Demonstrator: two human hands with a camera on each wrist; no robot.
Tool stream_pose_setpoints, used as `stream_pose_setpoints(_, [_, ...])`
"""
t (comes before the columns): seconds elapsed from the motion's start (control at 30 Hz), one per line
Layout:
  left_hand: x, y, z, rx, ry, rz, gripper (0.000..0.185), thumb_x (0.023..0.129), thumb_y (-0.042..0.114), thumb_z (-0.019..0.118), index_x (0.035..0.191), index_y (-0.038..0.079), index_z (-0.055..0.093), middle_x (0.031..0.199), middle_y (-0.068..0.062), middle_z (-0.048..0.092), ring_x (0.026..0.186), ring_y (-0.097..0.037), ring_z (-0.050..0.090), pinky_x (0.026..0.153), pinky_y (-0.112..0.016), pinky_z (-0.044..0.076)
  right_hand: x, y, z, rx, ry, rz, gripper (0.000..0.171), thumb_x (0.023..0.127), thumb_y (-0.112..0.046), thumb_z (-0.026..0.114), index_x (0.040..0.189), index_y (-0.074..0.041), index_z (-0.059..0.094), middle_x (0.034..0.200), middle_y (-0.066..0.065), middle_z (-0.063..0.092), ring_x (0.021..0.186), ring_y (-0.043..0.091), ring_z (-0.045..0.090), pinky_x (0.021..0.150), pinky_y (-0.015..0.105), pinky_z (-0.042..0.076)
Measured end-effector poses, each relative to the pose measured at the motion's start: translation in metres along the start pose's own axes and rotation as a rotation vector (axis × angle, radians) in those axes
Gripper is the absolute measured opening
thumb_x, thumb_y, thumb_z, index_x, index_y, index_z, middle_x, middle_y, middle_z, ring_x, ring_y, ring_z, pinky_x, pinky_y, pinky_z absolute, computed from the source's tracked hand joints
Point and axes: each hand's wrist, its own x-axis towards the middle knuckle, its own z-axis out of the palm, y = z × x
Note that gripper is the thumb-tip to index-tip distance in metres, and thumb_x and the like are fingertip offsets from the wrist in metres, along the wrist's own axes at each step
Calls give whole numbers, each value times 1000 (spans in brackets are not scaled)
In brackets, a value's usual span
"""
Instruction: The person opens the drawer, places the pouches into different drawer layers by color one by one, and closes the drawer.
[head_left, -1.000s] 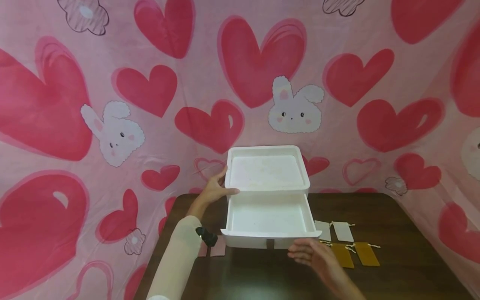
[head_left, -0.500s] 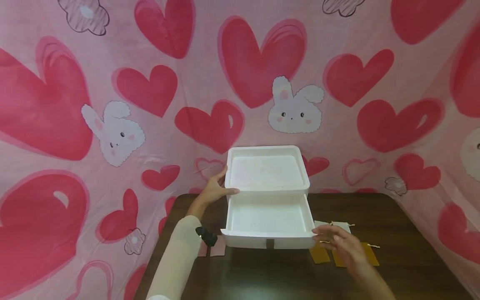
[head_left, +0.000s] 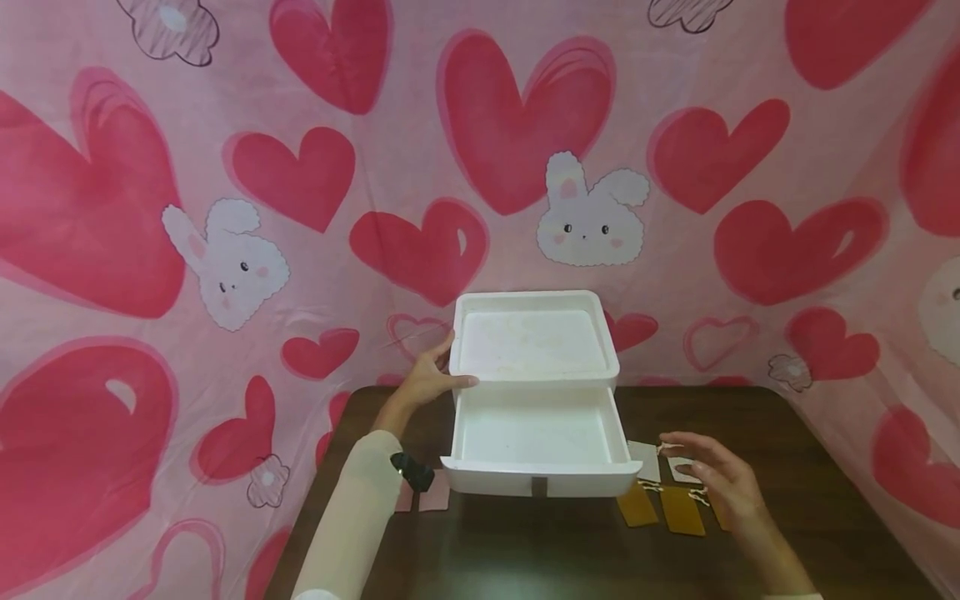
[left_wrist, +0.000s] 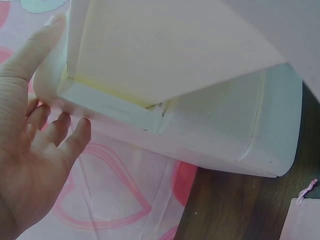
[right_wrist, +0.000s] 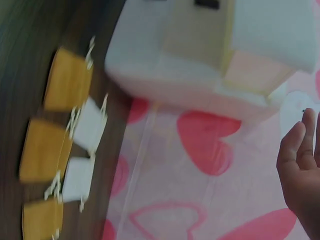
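Observation:
A white two-tier drawer box (head_left: 532, 342) stands at the back of a dark wooden table (head_left: 562, 550). Its lower drawer (head_left: 536, 437) is pulled out and holds nothing. My left hand (head_left: 431, 375) rests on the box's left side, thumb along the top rim and fingers nearly straight against the wall (left_wrist: 35, 150). My right hand (head_left: 701, 462) hovers with relaxed fingers over small drawstring pouches to the right of the drawer. It holds nothing and covers part of a white pouch (head_left: 682, 469). Another white pouch (head_left: 647, 458) and yellow pouches (head_left: 637, 504) lie beside it.
Pink pouches (head_left: 433, 496) lie on the table left of the drawer front. A pink cloth printed with hearts and bunnies (head_left: 525, 125) hangs behind and on both sides of the table. The right wrist view shows the yellow pouches (right_wrist: 67, 80) and white pouches (right_wrist: 90, 125) in two rows.
My right hand has moved from the drawer's front rightward and back, and is now over the pouches. The left hand and the box have not moved.

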Motion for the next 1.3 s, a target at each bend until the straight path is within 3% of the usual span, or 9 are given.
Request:
stream_pose_setpoints(0.13, [0,1,0,5,-5,-9,107,80,16,88,163,20,20,169,-7,29,150,-32,41,113,-48,46,-4,5,-3,-258,48,38,44,91,19,51,134,12,53,134,-19,64,112,-4,64,85,12,55])
stream_pose_setpoints(0.4, [1,-1,0,-11,-19,4,105,83,10,84,163,20,18,169,-8,29,147,-33,43,111,-49,47,-3,26,-7,-615,125,68,54,78,9,78,130,3,62,129,-31,56,109,-16,54,85,4,46])
stream_pose_setpoints(0.47, [1,-1,0,-8,-16,6,105,82,11,85,163,20,19,169,-8,29,147,-33,44,111,-49,47,-3,33,-9,-689,125,99,55,78,2,81,129,-2,63,127,-29,56,108,-20,50,85,5,44])
stream_pose_setpoints(0.6, [0,0,0,0,-9,9,106,81,12,86,163,20,20,168,-8,30,146,-34,45,110,-49,48,-2,49,-16,-831,96,169,59,77,-12,86,131,-7,63,129,-5,64,107,-23,42,82,19,52])
stream_pose_setpoints(0.67, [0,0,1,5,-8,10,106,81,12,86,163,20,20,168,-8,31,144,-34,46,110,-49,49,-2,58,-19,-889,77,211,61,77,-18,87,133,-8,62,131,8,65,108,-13,50,82,30,57])
stream_pose_setpoints(0.77, [0,0,1,6,-9,3,106,81,13,86,163,20,20,168,-8,31,143,-33,47,109,-48,49,-2,70,-21,-929,37,281,64,80,-25,85,136,-6,59,137,19,60,116,19,63,88,50,59])
stream_pose_setpoints(0.87, [-1,0,1,3,-10,2,107,81,13,86,163,18,19,168,-9,30,143,-34,47,110,-48,48,1,77,-22,-941,-7,347,67,84,-30,82,139,-4,55,142,24,55,123,48,58,94,69,51])
stream_pose_setpoints(1.13, [-2,0,1,-7,-18,25,106,81,9,85,163,18,20,167,-11,33,140,-35,48,111,-48,48,4,103,-27,-954,-75,460,76,84,-34,80,147,-5,47,149,25,47,124,53,57,92,75,48])
stream_pose_setpoints(1.3, [-2,1,1,10,-4,12,105,81,13,86,163,20,20,167,-9,33,143,-34,48,110,-48,49,5,118,-29,-968,-113,456,77,81,-31,81,145,-3,49,146,28,49,119,54,60,87,73,52])
